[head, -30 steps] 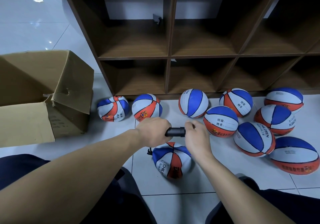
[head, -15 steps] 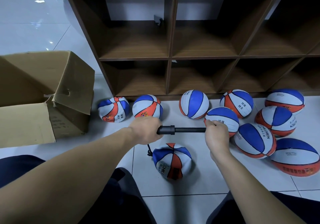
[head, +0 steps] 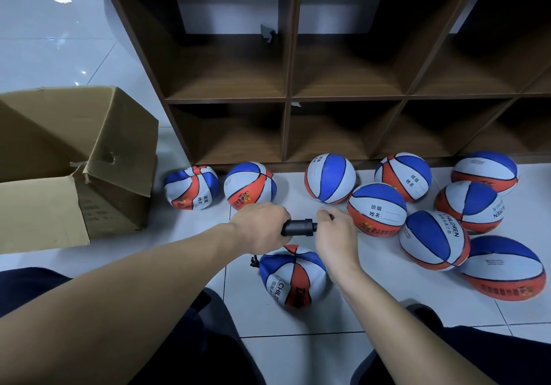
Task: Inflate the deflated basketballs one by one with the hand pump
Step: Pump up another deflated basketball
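Much of the hand pump (head: 299,227) is hidden: only a short black stretch of its barrel shows between the two fists, the rest covered by the left hand (head: 258,227), whose fingers are wrapped round the barrel, and by the right hand (head: 336,234), whose fingers are curled round the handle end, of which just a dark tip pokes out above the knuckles. Hardly any rod shows between barrel and right hand. The pump lies level, held above the floor (head: 372,304) and over the basketball being inflated (head: 291,277), which sits on the white tiles between the person's dark-clad knees. That ball is blue, white and orange, and looks slack and creased, narrowing toward its lower end; part of the word CHILDREN is readable on a white panel. A thin black hose (head: 253,263) drops to the ball's upper left edge, though where it joins the pump is covered by the left hand, and the valve itself is probably there but too small to make out. Nine more balls in the same colours lie along the foot of the brown shelf unit (head: 286,98); the far-left ball (head: 190,187) is visibly crumpled. An open cardboard box (head: 74,170) stands at the left, cut off by the frame edge.
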Demonstrator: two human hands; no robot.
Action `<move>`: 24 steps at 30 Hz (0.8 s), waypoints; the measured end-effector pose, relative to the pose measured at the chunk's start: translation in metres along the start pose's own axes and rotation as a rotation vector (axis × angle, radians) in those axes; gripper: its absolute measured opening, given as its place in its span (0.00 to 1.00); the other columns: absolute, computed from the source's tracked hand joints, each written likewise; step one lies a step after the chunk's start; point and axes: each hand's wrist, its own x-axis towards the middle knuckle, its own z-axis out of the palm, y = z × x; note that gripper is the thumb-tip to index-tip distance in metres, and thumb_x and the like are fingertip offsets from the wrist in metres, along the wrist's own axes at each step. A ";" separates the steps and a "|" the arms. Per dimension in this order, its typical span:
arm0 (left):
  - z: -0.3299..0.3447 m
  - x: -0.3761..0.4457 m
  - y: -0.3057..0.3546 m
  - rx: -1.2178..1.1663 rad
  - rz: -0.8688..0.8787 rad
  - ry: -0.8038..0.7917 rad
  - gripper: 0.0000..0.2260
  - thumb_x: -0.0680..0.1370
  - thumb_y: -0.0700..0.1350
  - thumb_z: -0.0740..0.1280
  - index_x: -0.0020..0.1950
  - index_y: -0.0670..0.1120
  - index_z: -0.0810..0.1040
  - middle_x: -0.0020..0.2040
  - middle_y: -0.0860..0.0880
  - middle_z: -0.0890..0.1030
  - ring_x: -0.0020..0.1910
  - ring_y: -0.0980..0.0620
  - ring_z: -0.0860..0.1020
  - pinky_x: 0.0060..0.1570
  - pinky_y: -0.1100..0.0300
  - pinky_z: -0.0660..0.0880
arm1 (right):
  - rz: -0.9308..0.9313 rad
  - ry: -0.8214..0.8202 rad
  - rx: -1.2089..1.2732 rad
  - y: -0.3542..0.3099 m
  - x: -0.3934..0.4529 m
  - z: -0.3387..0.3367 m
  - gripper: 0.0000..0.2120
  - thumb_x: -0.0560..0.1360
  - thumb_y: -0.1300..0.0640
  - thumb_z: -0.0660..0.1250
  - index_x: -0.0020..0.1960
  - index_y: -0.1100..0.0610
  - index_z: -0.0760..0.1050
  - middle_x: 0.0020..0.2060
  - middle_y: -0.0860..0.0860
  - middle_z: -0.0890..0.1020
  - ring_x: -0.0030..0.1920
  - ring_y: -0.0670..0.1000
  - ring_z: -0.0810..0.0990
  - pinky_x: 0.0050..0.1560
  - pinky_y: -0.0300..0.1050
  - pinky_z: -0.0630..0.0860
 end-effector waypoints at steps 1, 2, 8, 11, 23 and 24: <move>-0.001 0.000 0.002 0.010 0.004 0.003 0.10 0.80 0.53 0.67 0.41 0.50 0.77 0.35 0.51 0.79 0.35 0.47 0.78 0.32 0.56 0.72 | 0.004 -0.010 0.007 0.001 -0.002 0.002 0.18 0.84 0.55 0.60 0.37 0.56 0.63 0.30 0.48 0.69 0.34 0.53 0.67 0.37 0.50 0.65; 0.000 0.000 0.003 0.015 0.007 0.006 0.10 0.80 0.53 0.67 0.42 0.51 0.77 0.35 0.51 0.79 0.35 0.47 0.78 0.32 0.56 0.71 | 0.005 -0.013 0.012 0.001 -0.003 0.003 0.18 0.84 0.55 0.60 0.37 0.56 0.64 0.30 0.48 0.69 0.34 0.53 0.67 0.37 0.50 0.66; 0.000 0.001 -0.004 -0.072 0.011 -0.014 0.13 0.80 0.57 0.68 0.41 0.51 0.78 0.34 0.51 0.79 0.35 0.48 0.80 0.34 0.54 0.74 | -0.042 -0.068 -0.056 -0.006 0.001 0.001 0.18 0.85 0.52 0.60 0.38 0.56 0.66 0.32 0.49 0.72 0.34 0.52 0.71 0.35 0.48 0.67; -0.002 0.001 -0.008 -0.016 0.029 -0.025 0.12 0.81 0.56 0.68 0.42 0.50 0.78 0.34 0.51 0.78 0.35 0.49 0.78 0.32 0.56 0.70 | 0.000 -0.096 -0.054 -0.003 0.000 0.003 0.18 0.85 0.53 0.61 0.37 0.56 0.65 0.31 0.49 0.71 0.33 0.51 0.70 0.34 0.46 0.66; 0.000 0.001 -0.039 0.008 -0.034 -0.053 0.11 0.80 0.57 0.69 0.43 0.51 0.78 0.37 0.51 0.79 0.38 0.49 0.79 0.37 0.53 0.75 | 0.112 0.027 0.036 0.009 0.032 -0.037 0.24 0.78 0.63 0.62 0.26 0.49 0.61 0.26 0.43 0.59 0.37 0.53 0.58 0.36 0.46 0.56; 0.001 0.001 -0.041 0.007 -0.036 -0.058 0.11 0.80 0.57 0.69 0.44 0.52 0.78 0.37 0.51 0.79 0.38 0.49 0.79 0.38 0.53 0.76 | 0.117 0.033 0.042 0.009 0.033 -0.038 0.25 0.78 0.62 0.62 0.25 0.49 0.61 0.26 0.43 0.59 0.36 0.53 0.58 0.36 0.47 0.56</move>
